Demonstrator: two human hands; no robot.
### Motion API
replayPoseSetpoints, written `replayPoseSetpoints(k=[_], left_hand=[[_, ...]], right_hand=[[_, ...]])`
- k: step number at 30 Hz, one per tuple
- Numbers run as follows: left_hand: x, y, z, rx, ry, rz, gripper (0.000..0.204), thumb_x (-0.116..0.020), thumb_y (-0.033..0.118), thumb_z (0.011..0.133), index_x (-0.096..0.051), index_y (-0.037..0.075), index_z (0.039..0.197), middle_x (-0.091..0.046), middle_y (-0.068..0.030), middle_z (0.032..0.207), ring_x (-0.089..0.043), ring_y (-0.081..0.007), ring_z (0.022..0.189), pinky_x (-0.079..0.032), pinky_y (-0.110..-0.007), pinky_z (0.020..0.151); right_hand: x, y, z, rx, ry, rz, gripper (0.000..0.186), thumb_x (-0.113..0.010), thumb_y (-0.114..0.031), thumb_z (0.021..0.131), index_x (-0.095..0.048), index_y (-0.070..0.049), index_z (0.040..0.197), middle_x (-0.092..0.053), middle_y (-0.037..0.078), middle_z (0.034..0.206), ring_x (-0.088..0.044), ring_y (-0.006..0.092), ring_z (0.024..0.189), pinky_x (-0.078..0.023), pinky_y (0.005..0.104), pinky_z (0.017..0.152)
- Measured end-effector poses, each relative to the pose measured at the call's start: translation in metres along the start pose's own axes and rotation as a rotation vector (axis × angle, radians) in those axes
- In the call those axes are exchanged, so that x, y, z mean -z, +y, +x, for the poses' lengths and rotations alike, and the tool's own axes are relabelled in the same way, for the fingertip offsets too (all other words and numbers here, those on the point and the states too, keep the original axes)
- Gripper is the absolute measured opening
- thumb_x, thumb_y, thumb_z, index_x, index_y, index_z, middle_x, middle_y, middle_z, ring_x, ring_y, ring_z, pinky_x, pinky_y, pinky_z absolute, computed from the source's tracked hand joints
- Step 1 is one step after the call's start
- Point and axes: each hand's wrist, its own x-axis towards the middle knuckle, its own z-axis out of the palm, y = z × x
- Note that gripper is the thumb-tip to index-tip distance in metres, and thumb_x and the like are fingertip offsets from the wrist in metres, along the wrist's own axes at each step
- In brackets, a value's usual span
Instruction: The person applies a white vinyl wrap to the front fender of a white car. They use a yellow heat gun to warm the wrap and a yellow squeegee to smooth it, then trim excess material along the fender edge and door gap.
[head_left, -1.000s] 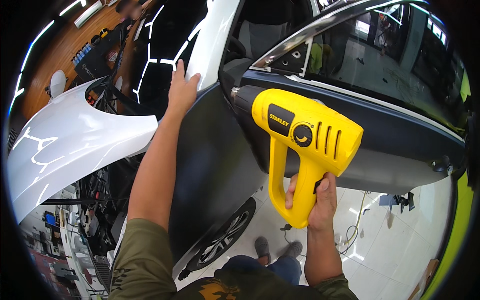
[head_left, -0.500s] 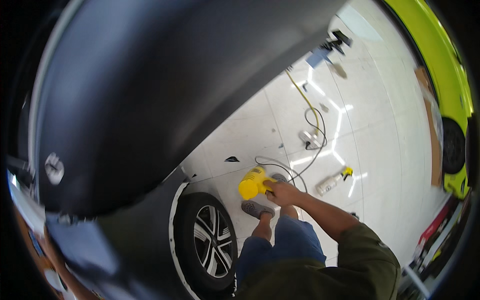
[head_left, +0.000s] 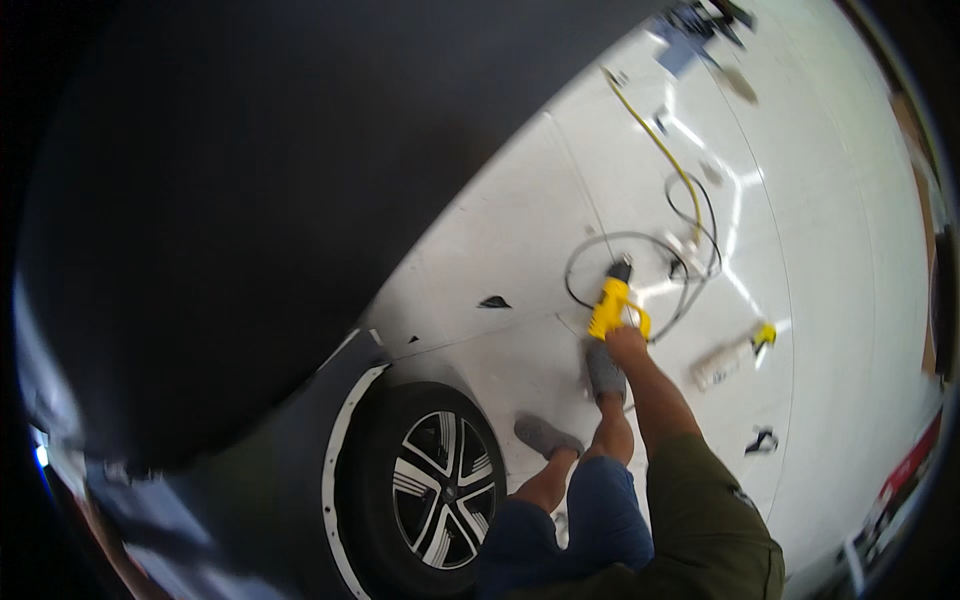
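My right hand (head_left: 627,345) is closed round the handle of a yellow heat gun (head_left: 608,308), held over the floor in front of my feet. Its black nozzle points away from me, toward a dark cable that lies in loops. To the left, a large dark car panel (head_left: 240,190) fills much of the view. Below it is a wheel arch with a pale edge strip (head_left: 333,480), around a black tyre and silver-spoked wheel (head_left: 448,492). My left hand does not show.
A spray bottle with a yellow head (head_left: 725,366) lies on the pale tiled floor at right. Beyond the heat gun are a white power strip (head_left: 686,256) and a yellow cord (head_left: 655,140). Black scraps (head_left: 494,302) and dark items (head_left: 690,30) lie farther off.
My right hand has swung the heat gun to the right and outward; its nozzle now points away from me. The view has shifted, and the dark panel fills more of it.
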Motion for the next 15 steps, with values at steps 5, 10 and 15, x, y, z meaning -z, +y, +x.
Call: replayPoseSetpoints(k=[5, 10, 15], left_hand=[[0.006, -0.04, 0.017, -0.428, -0.019, 1.001, 0.052, -0.046, 0.024, 0.099, -0.04, 0.007, 0.147, -0.037, -0.0218, 0.151, -0.034, -0.0365, 0.14, -0.027, -0.042, 0.116], [-0.053, 0.042, -0.011, 0.167, 0.217, -0.694, 0.076, -0.069, 0.024, 0.086, -0.034, -0.002, 0.148, -0.042, -0.0204, 0.15, -0.041, -0.0276, 0.138, -0.028, -0.033, 0.114], [-0.031, 0.07, -0.009, 0.102, 0.184, -0.319, 0.064, -0.069, 0.022, 0.083, -0.047, 0.001, 0.14, -0.057, -0.0215, 0.132, -0.054, -0.0343, 0.123, -0.04, -0.036, 0.106]], right_hand=[[0.037, -0.166, -0.1, 0.321, 0.102, 0.482, 0.03, -0.06, -0.027, 0.087, -0.07, -0.006, 0.105, -0.069, 0.021, 0.099, -0.067, 0.0391, 0.093, -0.053, 0.0483, 0.084], [0.278, -0.378, -0.25, 0.702, -0.098, 1.047, 0.029, -0.062, -0.024, 0.096, -0.065, -0.001, 0.115, -0.069, 0.011, 0.107, -0.064, 0.0162, 0.1, -0.048, 0.0292, 0.09], [0.472, -0.561, -0.313, 1.114, -0.127, 1.074, 0.032, -0.061, -0.022, 0.097, -0.062, 0.001, 0.118, -0.067, 0.005, 0.087, -0.062, 0.0108, 0.077, -0.05, 0.0255, 0.071]])
